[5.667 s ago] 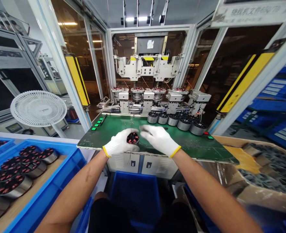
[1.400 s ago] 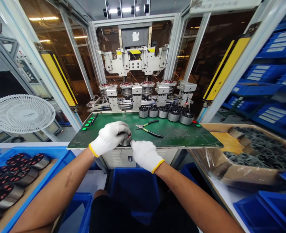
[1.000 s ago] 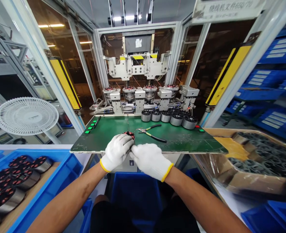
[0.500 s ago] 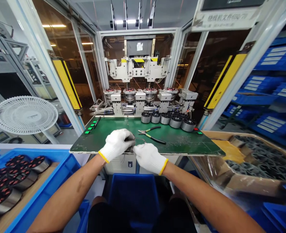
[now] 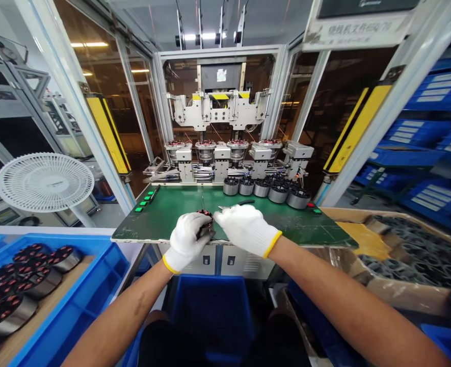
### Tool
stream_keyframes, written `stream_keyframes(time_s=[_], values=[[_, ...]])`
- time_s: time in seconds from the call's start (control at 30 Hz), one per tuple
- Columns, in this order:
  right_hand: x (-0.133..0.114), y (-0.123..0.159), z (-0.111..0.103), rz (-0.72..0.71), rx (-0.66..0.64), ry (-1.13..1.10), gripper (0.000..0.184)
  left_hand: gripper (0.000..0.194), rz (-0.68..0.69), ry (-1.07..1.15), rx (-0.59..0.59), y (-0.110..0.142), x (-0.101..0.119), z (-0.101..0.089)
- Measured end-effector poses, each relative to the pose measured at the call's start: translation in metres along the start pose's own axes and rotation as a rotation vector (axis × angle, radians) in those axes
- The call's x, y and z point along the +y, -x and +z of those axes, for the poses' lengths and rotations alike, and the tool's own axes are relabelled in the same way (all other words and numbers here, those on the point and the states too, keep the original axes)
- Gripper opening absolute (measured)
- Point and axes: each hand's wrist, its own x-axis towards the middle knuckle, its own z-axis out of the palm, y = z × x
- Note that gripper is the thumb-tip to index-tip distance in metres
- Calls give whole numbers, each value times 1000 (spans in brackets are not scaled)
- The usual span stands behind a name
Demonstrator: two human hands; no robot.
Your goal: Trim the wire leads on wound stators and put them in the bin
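Observation:
My left hand (image 5: 189, 237), in a white glove with a yellow cuff, is wrapped round a motor stator (image 5: 205, 213) with copper windings at the bench's front edge. Only the top of the stator shows, and a thin wire stands up from it. My right hand (image 5: 248, 228), gloved alike, is at the stator's right side with its fingers closed together. What its fingertips hold, if anything, is hidden. Behind the right hand lie cutting pliers (image 5: 247, 202), mostly covered; one dark handle end and the tip show.
Several stators (image 5: 279, 193) stand at the back right of the green bench (image 5: 164, 214), before a winding machine (image 5: 221, 109). At left are a blue crate (image 5: 106, 250) of wound stators and a white fan (image 5: 45, 182). A carton (image 5: 404, 285) of grey parts is at right.
My right hand has moved forward, from below the stator's edge to beside its top, and now covers most of the pliers. The stator's windings show again in my left hand.

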Motion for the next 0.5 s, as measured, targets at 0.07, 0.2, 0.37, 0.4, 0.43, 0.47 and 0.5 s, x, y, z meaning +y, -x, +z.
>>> stream_keyframes(time_s=[0.07, 0.2, 0.37, 0.4, 0.43, 0.47, 0.5], values=[[-9, -3, 10, -25, -100, 57, 20, 22, -26, 10, -41, -6, 0, -4], [-8, -3, 35, -50, -165, -61, 25, 15, -171, 17, -206, -22, 4, -19], [1, 25, 34, 232, 205, -204, 34, 59, -205, -25, -214, -32, 0, -37], [-4, 35, 30, 286, 296, -66, 38, 75, -231, -6, -228, -32, -3, -37], [-13, 44, 26, 261, 348, 122, 43, 87, -262, 45, -267, -31, -7, -37], [-25, 52, 23, 154, 347, 320, 48, 93, -285, 124, -327, -31, -12, -35], [-39, 58, 21, -12, 303, 483, 52, 93, -291, 209, -388, -31, -15, -31]])
